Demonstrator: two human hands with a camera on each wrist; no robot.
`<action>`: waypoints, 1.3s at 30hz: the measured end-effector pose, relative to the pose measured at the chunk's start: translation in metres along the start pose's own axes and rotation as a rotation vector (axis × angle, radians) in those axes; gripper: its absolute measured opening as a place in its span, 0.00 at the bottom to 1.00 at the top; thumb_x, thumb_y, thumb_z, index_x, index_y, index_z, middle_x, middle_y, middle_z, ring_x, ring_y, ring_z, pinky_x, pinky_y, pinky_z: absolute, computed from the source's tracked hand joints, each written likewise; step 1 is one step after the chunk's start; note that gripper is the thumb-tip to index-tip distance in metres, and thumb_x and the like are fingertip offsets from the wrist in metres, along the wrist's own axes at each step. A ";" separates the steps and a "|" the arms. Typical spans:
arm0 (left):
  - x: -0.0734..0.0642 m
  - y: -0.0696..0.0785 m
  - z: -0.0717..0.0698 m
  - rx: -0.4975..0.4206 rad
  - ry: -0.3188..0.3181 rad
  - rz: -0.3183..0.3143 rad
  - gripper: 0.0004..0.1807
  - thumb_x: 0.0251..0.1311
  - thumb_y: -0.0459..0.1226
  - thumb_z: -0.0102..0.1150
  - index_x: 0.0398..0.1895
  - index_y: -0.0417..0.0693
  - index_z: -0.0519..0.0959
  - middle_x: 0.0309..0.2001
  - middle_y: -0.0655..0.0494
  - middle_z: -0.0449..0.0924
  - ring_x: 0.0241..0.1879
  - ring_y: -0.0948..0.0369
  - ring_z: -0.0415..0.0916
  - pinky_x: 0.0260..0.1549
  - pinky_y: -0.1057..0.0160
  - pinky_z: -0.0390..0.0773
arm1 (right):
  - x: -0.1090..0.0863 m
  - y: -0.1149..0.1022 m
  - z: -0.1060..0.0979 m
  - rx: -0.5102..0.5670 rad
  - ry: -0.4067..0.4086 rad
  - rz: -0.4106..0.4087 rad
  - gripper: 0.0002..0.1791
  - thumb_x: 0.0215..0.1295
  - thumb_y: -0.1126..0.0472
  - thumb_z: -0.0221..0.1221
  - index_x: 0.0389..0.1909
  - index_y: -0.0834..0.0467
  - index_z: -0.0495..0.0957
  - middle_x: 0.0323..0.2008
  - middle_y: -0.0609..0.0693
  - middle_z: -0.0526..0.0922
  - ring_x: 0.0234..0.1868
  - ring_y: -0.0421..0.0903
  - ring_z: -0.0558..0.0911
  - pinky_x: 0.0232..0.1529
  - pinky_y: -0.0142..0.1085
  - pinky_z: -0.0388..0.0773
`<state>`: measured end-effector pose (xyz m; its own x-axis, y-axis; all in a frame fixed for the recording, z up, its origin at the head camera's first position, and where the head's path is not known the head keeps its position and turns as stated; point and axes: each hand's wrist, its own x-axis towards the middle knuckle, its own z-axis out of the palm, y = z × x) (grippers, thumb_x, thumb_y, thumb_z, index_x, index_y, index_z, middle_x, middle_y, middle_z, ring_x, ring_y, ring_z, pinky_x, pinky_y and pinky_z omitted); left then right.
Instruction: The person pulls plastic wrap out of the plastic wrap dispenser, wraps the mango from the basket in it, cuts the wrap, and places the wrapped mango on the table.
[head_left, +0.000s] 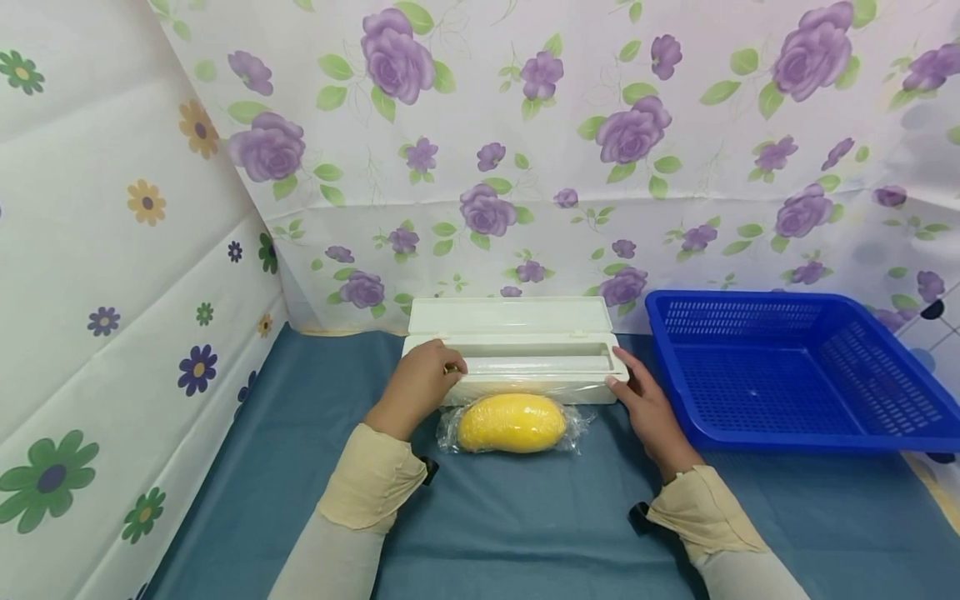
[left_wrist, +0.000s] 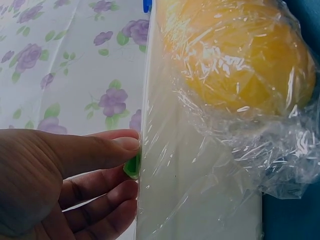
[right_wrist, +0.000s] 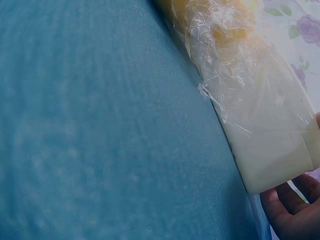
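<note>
A white plastic-wrap dispenser box point(head_left: 540, 390) stands at the back of the table with its lid point(head_left: 510, 317) raised and a roll of wrap point(head_left: 536, 364) inside. At its left end my left hand point(head_left: 425, 377) pinches a small green slider point(left_wrist: 132, 166) on the box's edge between thumb and forefinger. My right hand point(head_left: 647, 404) grips the right end of the box, thumb on the front. Clear film runs over the box's front to a yellow, oblong, rounded thing point(head_left: 512, 423), wrapped in film, that lies just before the box; its kind is not clear.
To the right stands a blue perforated basket point(head_left: 750, 442), close to my right hand. A blue-green cloth point(head_left: 525, 533) covers the table. Flowered sheets point(head_left: 450, 167) hang behind the box and on the left side.
</note>
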<state>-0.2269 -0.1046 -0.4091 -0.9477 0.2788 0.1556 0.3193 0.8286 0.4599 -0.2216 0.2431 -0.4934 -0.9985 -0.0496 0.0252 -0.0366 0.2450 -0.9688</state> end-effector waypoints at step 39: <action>-0.001 -0.018 -0.018 0.000 -0.085 -0.059 0.05 0.65 0.33 0.64 0.38 0.49 0.88 0.37 0.52 0.81 0.36 0.57 0.77 0.42 0.54 0.80 | 0.000 0.003 -0.001 -0.013 -0.009 -0.009 0.35 0.78 0.49 0.52 0.80 0.45 0.52 0.81 0.53 0.50 0.80 0.55 0.55 0.76 0.58 0.54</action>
<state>-0.2314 -0.1280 -0.4020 -0.9615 0.2697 0.0532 0.2628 0.8450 0.4657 -0.2221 0.2445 -0.4962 -0.9977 -0.0606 0.0319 -0.0465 0.2575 -0.9651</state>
